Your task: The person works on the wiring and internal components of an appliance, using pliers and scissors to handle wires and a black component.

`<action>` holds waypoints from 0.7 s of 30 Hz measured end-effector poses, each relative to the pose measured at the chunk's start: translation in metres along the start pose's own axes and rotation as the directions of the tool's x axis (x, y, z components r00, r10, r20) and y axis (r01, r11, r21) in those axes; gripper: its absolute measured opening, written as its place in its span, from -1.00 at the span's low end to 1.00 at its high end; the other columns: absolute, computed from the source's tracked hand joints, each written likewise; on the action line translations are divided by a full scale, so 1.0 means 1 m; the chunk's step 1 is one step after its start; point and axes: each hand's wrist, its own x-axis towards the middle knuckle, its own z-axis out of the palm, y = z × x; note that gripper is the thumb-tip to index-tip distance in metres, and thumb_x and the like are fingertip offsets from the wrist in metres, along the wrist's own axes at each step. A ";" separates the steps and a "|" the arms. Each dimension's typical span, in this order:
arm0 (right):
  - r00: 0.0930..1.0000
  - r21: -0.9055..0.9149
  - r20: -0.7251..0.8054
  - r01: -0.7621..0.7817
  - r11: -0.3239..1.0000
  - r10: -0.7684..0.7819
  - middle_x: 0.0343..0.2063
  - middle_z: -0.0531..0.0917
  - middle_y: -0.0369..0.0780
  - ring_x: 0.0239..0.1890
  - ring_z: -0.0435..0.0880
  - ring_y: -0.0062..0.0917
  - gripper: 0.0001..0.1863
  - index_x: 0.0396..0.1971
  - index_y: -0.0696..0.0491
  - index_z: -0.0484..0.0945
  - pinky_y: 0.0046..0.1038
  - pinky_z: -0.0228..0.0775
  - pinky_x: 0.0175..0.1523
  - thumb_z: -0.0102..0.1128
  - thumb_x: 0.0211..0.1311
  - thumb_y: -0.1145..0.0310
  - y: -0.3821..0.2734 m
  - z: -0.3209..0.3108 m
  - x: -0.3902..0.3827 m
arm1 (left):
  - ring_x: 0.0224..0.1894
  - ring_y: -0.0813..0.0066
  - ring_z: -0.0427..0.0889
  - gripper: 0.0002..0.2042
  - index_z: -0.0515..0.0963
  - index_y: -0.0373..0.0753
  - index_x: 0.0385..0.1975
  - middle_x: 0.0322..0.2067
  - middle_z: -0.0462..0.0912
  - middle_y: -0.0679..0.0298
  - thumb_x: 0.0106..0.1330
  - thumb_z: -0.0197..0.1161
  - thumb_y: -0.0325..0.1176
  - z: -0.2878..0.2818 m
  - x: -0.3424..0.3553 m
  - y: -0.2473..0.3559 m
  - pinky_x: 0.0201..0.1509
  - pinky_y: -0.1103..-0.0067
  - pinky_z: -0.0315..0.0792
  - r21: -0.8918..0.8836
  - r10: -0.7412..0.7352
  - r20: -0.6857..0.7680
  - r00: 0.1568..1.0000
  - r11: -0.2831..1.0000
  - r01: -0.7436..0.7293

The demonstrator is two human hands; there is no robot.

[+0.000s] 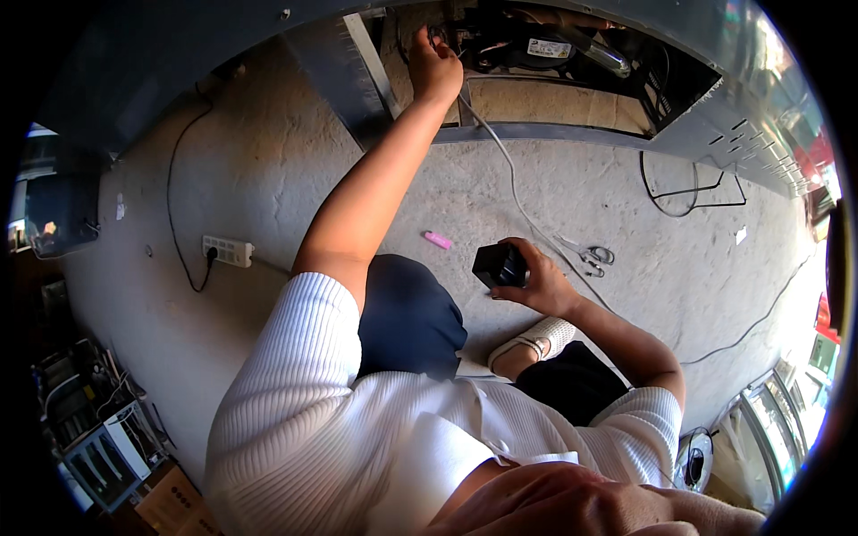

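My left hand (436, 70) reaches forward into the open base of a grey metal cabinet (554, 132). Its fingers are closed on a thin dark cable (436, 37), partly hidden by the fingers. Beside that hand, a dark round unit with a white label (547, 48) sits inside the compartment. My right hand (543, 284) grips a small black box-shaped object (499, 266) above the floor, near my shoe (547, 338). From the cabinet opening a grey cord (511, 170) runs down across the floor and passes behind my right hand.
A white power strip (227, 251) with a black plug lies on the concrete floor at left. Ahead of my knee is a pink object (438, 239). Small keys or tools (597, 259) lie right of the cord. A bent black wire frame (697, 195) rests by the cabinet.
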 end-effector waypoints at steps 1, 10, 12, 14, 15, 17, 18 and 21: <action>1.000 0.016 -0.003 -0.012 1.000 0.012 -0.03 0.56 0.01 0.01 0.62 -0.18 -0.16 0.20 0.14 0.31 -0.30 0.46 0.12 0.55 -0.07 0.20 0.001 0.000 0.000 | -0.07 -0.05 0.57 -0.56 0.34 -0.41 0.15 -0.14 0.58 -0.06 0.25 0.09 -0.49 0.003 0.001 -0.001 0.05 0.25 0.44 -0.014 0.041 0.004 0.999 0.999 -0.041; 1.000 0.003 0.001 -0.023 1.000 0.023 -0.03 0.57 -0.05 0.03 0.63 -0.30 -0.14 0.23 0.13 0.31 -0.36 0.47 0.12 0.58 -0.07 0.21 0.007 0.002 -0.005 | -0.02 0.00 0.60 -0.71 0.61 -0.24 -0.09 -0.11 0.66 0.05 0.37 0.09 -0.22 0.002 0.030 -0.012 0.10 0.26 0.47 0.495 0.368 0.059 0.928 0.796 -0.347; 1.000 0.039 0.016 -0.015 0.999 0.014 -0.01 0.56 0.02 0.02 0.62 -0.16 -0.14 0.22 0.13 0.30 -0.30 0.47 0.12 0.55 -0.08 0.19 0.006 0.002 -0.006 | -0.04 -0.01 0.60 -0.74 0.62 -0.24 -0.09 -0.14 0.66 0.04 0.32 0.12 -0.30 0.006 0.040 -0.019 0.10 0.24 0.47 0.449 0.432 0.010 0.902 0.803 -0.390; 1.000 0.040 0.010 -0.003 0.999 0.003 -0.02 0.56 0.03 0.01 0.62 -0.16 -0.13 0.22 0.13 0.30 -0.30 0.47 0.11 0.55 -0.08 0.18 0.006 0.001 -0.008 | -0.04 -0.03 0.59 -0.73 0.61 -0.24 -0.07 -0.11 0.65 0.02 0.31 0.12 -0.33 0.011 0.052 -0.021 0.10 0.22 0.46 0.469 0.486 0.024 0.873 0.766 -0.439; 1.000 0.041 0.006 0.002 0.999 -0.003 -0.02 0.56 0.03 0.01 0.62 -0.16 -0.13 0.22 0.13 0.30 -0.30 0.47 0.11 0.56 -0.09 0.18 0.006 0.001 -0.008 | -0.01 -0.04 0.58 -0.72 0.60 -0.24 -0.04 -0.08 0.63 0.01 0.33 0.10 -0.32 0.013 0.059 -0.021 0.11 0.22 0.45 0.510 0.507 0.064 0.859 0.723 -0.465; 1.000 0.026 0.002 0.015 1.000 -0.015 -0.02 0.56 0.03 0.00 0.63 -0.16 -0.14 0.22 0.13 0.30 -0.30 0.48 0.11 0.55 -0.08 0.19 0.008 0.000 -0.009 | 0.02 -0.07 0.56 -0.69 0.59 -0.25 -0.01 -0.03 0.61 -0.02 0.35 0.06 -0.30 0.020 0.075 -0.027 0.12 0.21 0.44 0.499 0.506 0.070 0.860 0.729 -0.469; 1.000 0.018 0.003 0.020 1.000 -0.020 -0.03 0.56 0.03 0.00 0.63 -0.16 -0.14 0.22 0.13 0.30 -0.30 0.48 0.10 0.55 -0.08 0.19 0.008 0.000 -0.010 | 0.04 -0.09 0.55 -0.69 0.59 -0.25 -0.01 -0.02 0.61 -0.04 0.36 0.05 -0.28 0.025 0.083 -0.034 0.13 0.20 0.43 0.443 0.480 0.035 0.876 0.778 -0.445; 1.000 0.068 0.000 -0.011 0.998 0.011 -0.03 0.56 0.04 -0.01 0.64 -0.16 -0.15 0.22 0.14 0.30 -0.31 0.49 0.10 0.55 -0.07 0.19 0.009 -0.002 -0.014 | 0.08 -0.12 0.53 -0.66 0.58 -0.25 0.00 0.00 0.59 -0.08 0.39 -0.01 -0.23 0.034 0.086 -0.037 0.14 0.18 0.41 0.258 0.276 -0.020 0.961 0.930 -0.261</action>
